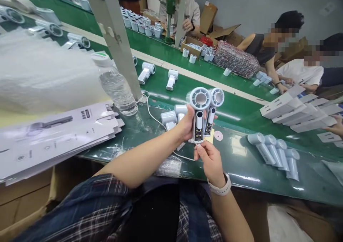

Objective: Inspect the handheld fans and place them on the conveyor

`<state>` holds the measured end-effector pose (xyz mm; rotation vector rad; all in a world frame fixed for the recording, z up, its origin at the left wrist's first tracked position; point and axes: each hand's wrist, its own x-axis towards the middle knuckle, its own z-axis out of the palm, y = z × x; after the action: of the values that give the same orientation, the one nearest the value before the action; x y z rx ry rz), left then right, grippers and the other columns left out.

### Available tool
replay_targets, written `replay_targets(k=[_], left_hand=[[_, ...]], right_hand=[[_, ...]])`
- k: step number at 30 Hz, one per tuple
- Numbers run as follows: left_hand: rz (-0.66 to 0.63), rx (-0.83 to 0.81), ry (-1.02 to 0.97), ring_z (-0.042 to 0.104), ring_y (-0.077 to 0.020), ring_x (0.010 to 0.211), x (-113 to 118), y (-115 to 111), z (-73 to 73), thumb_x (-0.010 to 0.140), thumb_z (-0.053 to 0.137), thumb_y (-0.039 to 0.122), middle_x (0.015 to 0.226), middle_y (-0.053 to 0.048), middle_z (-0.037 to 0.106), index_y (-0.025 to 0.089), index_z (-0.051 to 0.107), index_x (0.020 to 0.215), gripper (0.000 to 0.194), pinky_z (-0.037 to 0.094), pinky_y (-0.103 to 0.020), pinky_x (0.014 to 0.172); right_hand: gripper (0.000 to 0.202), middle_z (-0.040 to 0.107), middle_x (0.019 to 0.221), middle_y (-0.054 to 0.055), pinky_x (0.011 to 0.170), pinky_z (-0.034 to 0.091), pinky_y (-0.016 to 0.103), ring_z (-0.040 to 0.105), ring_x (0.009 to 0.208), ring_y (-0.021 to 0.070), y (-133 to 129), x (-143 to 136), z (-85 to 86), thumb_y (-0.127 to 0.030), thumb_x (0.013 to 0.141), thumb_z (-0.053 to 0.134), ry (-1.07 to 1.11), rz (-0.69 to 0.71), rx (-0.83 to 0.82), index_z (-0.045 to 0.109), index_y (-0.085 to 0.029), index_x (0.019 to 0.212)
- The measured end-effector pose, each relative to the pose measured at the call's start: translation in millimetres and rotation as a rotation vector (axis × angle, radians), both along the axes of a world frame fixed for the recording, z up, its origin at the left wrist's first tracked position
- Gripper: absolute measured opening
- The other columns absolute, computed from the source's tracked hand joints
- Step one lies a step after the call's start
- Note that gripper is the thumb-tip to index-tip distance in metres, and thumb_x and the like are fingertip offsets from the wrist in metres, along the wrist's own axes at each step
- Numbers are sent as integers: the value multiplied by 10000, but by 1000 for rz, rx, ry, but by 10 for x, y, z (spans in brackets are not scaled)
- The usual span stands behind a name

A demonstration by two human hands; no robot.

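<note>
My left hand point(188, 123) is closed round two light-blue handheld fans, held upright side by side above the bench. The nearer handheld fan point(198, 122) has its handle front off, baring a circuit board and a white, dark-topped part; the other handheld fan point(211, 115) behind it is bared likewise. At the bottom of the nearer handle, my right hand point(210, 159) pinches the plug of a white charging cable point(183, 157). The plug touches the handle's end; whether it is fully in cannot be seen. Behind my left forearm lie more light-blue fans point(168, 117), partly hidden.
Several fans point(277, 152) lie in a row on the bench point(238, 174) at right. A water bottle point(118, 86) stands by a metal post point(115, 35); flat printed boxes point(61, 138) lie left. Beyond, a green conveyor point(193, 74) carries fan parts; co-workers sit along its far side.
</note>
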<state>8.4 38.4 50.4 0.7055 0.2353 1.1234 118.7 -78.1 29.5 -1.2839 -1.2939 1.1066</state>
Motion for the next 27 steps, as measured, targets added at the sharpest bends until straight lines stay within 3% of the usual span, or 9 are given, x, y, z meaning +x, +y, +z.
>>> replay_targets(k=[4,10,12,15,21,23,27], left_hand=[[5,22,31,694,-347,1205,17,-38,-15,525,688,1004,1135,-158,749,182,549,657,843,621,-339,805],[66,-5,20,677,-347,1234,78,-111,-66,512,756,956,1033,-133,759,181,570,666,812,605,-378,915],[82,0,25,687,-336,1210,84,-115,-77,495,773,948,1039,-125,760,177,581,662,812,603,-353,885],[87,-18,22,692,-332,1191,81,-114,-69,494,744,971,1091,-124,758,182,558,656,826,609,-340,843],[-24,-162,-95,711,-351,1179,65,-136,-3,578,694,978,1061,-122,762,195,502,652,810,639,-414,884],[-40,-195,-124,730,-345,1145,58,-138,12,560,717,968,1047,-112,768,189,501,648,813,645,-414,876],[-44,-148,-146,748,-324,1114,37,-145,46,550,747,945,1058,-97,775,176,505,644,812,647,-398,886]], right_hand=[[438,568,541,-42,564,451,279,537,516,133,-45,-53,-16,-633,928,680,22,-73,12,640,-211,819],[455,402,465,-100,416,296,235,362,395,97,-107,-232,-109,-656,963,619,200,-191,1,587,-227,818],[441,459,492,-80,461,365,247,427,435,111,-93,-206,-102,-634,974,610,141,-170,-2,587,-227,807],[374,657,687,4,667,507,305,619,663,169,-71,-119,-68,-549,993,598,-13,-130,66,621,-221,815],[315,716,882,53,798,532,364,662,834,213,-114,-120,-23,-435,1018,540,-92,-106,297,618,-227,795],[318,720,867,51,798,537,362,666,832,212,-108,-138,-8,-432,1014,559,-92,-139,295,620,-227,779],[377,667,656,-1,666,509,308,617,631,165,-58,-95,5,-492,1008,601,-32,-239,197,617,-223,745]])
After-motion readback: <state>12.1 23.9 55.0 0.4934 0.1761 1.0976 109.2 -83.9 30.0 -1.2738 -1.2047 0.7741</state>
